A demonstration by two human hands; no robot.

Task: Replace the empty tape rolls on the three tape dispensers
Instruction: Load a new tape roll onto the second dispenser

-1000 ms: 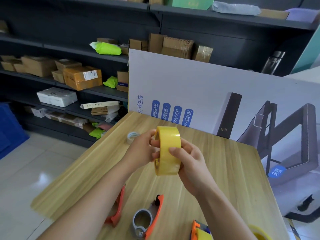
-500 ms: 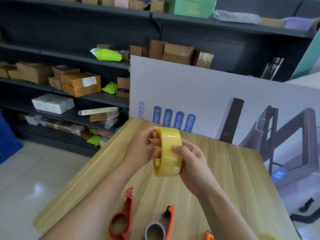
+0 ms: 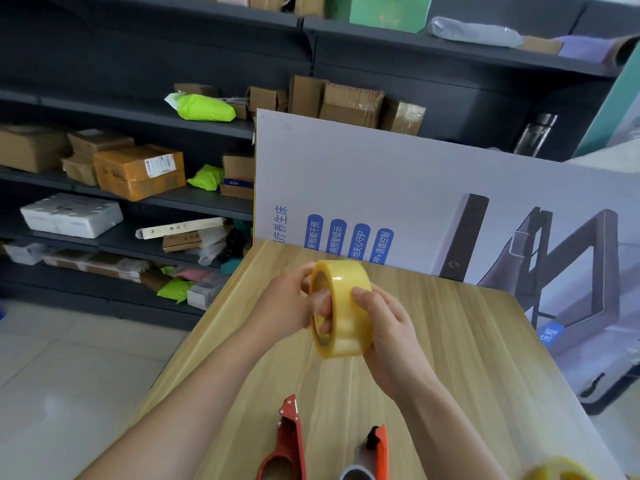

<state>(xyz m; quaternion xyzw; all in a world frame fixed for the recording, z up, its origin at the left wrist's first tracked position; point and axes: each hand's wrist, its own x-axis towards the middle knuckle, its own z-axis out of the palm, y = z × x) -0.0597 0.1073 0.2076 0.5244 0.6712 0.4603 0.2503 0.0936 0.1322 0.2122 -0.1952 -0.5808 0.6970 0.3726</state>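
I hold a full yellow tape roll on edge above the wooden table, between both hands. My right hand grips its outer band from the right, thumb on top. My left hand holds the left side, fingers reaching into the core. A red tape dispenser lies at the table's near edge. An orange dispenser with a grey core lies beside it, both cut off by the frame. Another yellow tape roll shows at the bottom right corner.
A large white printed board stands against the table's far edge. Dark shelving with cardboard boxes and green packets fills the back and left. Pale tiled floor lies to the left of the table.
The view has tilted up, so the dispensers slid toward the bottom edge and the small clear roll left of my hands is gone from sight. The roll has turned slightly, showing more of its core.
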